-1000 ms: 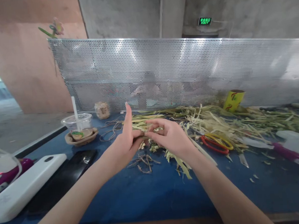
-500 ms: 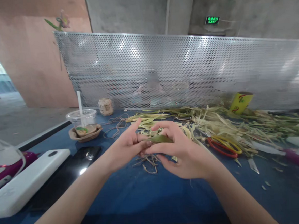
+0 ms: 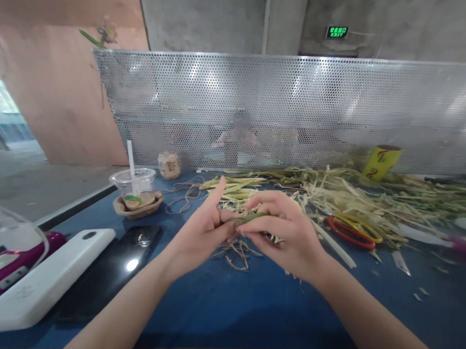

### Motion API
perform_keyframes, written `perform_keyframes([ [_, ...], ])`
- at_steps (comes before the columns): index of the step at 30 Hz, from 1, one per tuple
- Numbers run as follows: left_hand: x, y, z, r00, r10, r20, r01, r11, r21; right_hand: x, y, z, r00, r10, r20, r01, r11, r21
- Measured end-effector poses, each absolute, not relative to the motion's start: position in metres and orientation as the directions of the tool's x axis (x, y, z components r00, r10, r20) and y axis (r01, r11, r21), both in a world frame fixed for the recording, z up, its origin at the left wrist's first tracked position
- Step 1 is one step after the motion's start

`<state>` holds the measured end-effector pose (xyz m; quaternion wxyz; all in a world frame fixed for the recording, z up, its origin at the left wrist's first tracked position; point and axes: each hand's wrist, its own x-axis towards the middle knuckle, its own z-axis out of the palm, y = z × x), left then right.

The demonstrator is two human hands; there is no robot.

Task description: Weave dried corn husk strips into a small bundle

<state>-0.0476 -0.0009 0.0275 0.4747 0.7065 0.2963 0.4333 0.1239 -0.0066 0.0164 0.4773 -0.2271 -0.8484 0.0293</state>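
Note:
Both hands meet over the middle of the blue table, pinching a narrow green leaf strip (image 3: 254,216) between them. My left hand (image 3: 205,232) grips its left end between thumb and fingers, with one finger pointing up. The fingertips of my right hand (image 3: 287,232) close on the strip from the other side. Beneath the hands lie thin brown roots or twine (image 3: 238,254) on the table. Pale dried leaf strips (image 3: 237,187) spread just behind them. What the fingertips cover cannot be made out.
At left lie a white power bank (image 3: 52,277), a black phone (image 3: 115,268) and a purple power strip (image 3: 23,261). A lidded plastic cup (image 3: 133,179) stands behind. To the right are red and yellow wire coils (image 3: 351,232), a blade (image 3: 401,264), a yellow tube (image 3: 383,162) and heaped stalks.
The right hand's fingers have drawn together, and the green strip between the hands looks narrower. The view has shifted slightly, moving the scene to the right.

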Motion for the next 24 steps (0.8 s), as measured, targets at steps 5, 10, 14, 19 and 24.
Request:
perform_keyframes([
  [5,-0.047,0.0,0.018,0.343,0.772,0.535,0.246,-0.624,0.742,0.116,-0.002,0.018,-0.136,0.733,0.667,0.149,0.681,-0.717],
  [10,-0.048,0.005,0.007,0.371,0.673,0.64,0.458,-0.732,0.505,0.117,0.003,0.019,-0.204,0.861,0.466,-0.123,0.45,-0.885],
  [14,-0.048,0.004,0.009,0.388,0.678,0.624,0.416,-0.733,0.537,0.118,-0.001,0.023,-0.154,0.832,0.533,-0.089,0.526,-0.846],
  [19,-0.046,-0.002,0.019,0.282,0.7,0.656,0.367,-0.711,0.6,0.116,-0.004,0.025,-0.148,0.824,0.546,-0.071,0.542,-0.837],
  [24,-0.041,-0.004,0.023,0.085,0.757,0.648,0.065,-0.654,0.754,0.115,-0.005,0.026,-0.19,0.857,0.48,-0.018,0.486,-0.874],
])
